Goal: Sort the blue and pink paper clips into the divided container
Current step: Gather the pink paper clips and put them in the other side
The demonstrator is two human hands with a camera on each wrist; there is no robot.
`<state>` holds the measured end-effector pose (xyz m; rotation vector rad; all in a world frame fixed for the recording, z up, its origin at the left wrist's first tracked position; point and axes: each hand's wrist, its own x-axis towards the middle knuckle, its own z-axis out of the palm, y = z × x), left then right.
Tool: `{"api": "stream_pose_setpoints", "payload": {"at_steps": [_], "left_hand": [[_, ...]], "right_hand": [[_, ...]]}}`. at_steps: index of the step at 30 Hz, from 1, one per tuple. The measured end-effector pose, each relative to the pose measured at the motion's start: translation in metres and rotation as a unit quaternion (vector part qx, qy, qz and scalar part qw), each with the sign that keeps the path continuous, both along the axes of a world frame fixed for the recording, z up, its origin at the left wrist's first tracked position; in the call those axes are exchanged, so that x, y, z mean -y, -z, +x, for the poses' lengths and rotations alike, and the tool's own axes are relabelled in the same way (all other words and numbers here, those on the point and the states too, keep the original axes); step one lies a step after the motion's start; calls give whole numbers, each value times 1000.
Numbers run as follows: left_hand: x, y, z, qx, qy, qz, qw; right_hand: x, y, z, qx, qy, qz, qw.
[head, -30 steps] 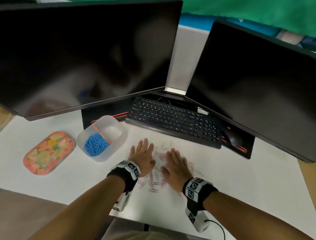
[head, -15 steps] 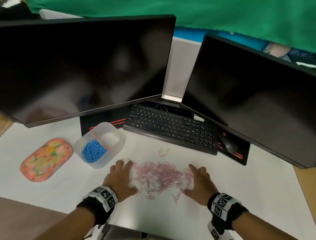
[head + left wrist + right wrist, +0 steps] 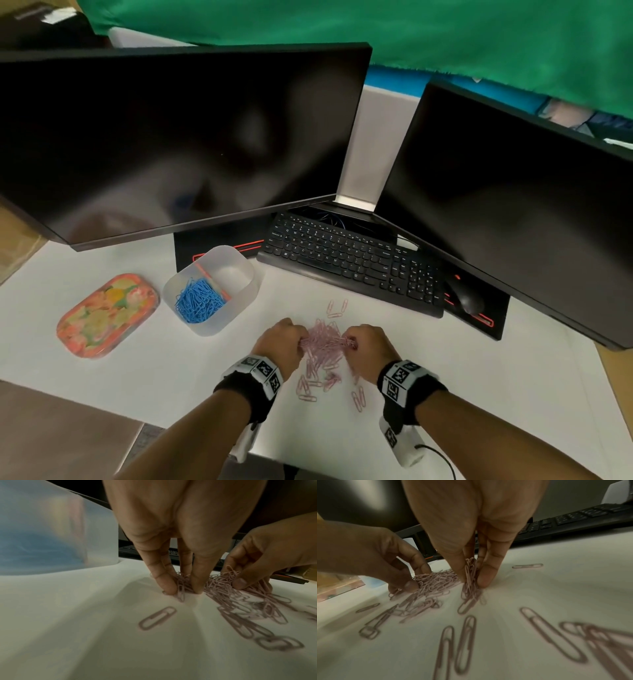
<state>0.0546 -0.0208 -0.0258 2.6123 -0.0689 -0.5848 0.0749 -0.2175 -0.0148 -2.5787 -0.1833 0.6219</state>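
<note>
A heap of pink paper clips (image 3: 325, 342) lies on the white desk mat, with loose ones scattered toward me (image 3: 358, 399). My left hand (image 3: 303, 342) pinches the heap's left side, fingertips down on the mat (image 3: 181, 588). My right hand (image 3: 349, 342) pinches a bunch of clips at the heap's right side (image 3: 472, 580). The translucent divided container (image 3: 219, 322) stands to the left, behind my left hand. Blue paper clips (image 3: 198, 301) fill its near-left compartment. No clips show in the far-right compartment (image 3: 233, 274).
A floral oval tin (image 3: 108, 315) lies left of the container. A black keyboard (image 3: 349, 260) and mouse (image 3: 467, 298) sit behind the clips, under two dark monitors (image 3: 171, 137) (image 3: 513, 205). A few pink clips (image 3: 337, 308) lie near the keyboard.
My hands went from flat over the clips, to spread apart at either side, to drawn together. The scattered pink clips are now bunched into a heap between my curled fingers.
</note>
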Motion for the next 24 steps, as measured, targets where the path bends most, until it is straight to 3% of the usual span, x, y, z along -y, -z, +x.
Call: {"api": "stream_pose_setpoints", "payload": {"at_steps": [7, 15, 24], "left_hand": [[-6, -3, 2, 30, -4, -3, 1000], [-14, -11, -2, 37, -65, -73, 995], [-44, -74, 1, 132, -116, -167, 970]], "right_hand": [[4, -7, 0, -9, 45, 38, 998], [9, -20, 2, -21, 93, 95, 991], [-7, -39, 12, -11, 88, 114, 990]]}}
